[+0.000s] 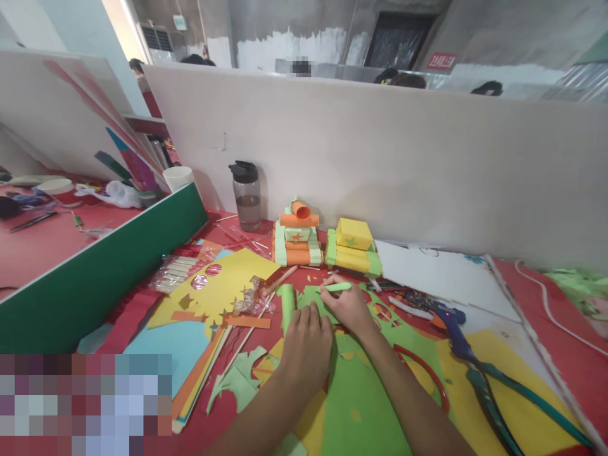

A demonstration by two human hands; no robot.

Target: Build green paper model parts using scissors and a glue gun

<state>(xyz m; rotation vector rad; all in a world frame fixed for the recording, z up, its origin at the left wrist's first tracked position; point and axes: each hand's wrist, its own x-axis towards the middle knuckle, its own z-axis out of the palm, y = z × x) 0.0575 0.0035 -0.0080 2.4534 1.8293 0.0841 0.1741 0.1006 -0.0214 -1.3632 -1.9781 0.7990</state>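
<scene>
My right hand [346, 305] is closed round a slim light green pen [338, 287], held in a writing grip with its tip to the left, over a small piece of green paper [311, 295]. My left hand [310, 332] lies on the near part of that paper, fingers stretched out flat. Just left of its fingertips stands a rolled green paper tube [287, 303]. Behind the hands sit an orange and pale green paper model [298, 237] and a yellow and green one [354, 244]. A large green sheet [361, 405] spreads under my right forearm.
Yellow [232, 278] and blue sheets [164, 354], scraps and wrapped sticks [178, 273] cover the left side. A water bottle [247, 199] stands against the white partition [380, 145]. A blue tool with long teal handles [460, 345] and a white board [441, 278] lie right.
</scene>
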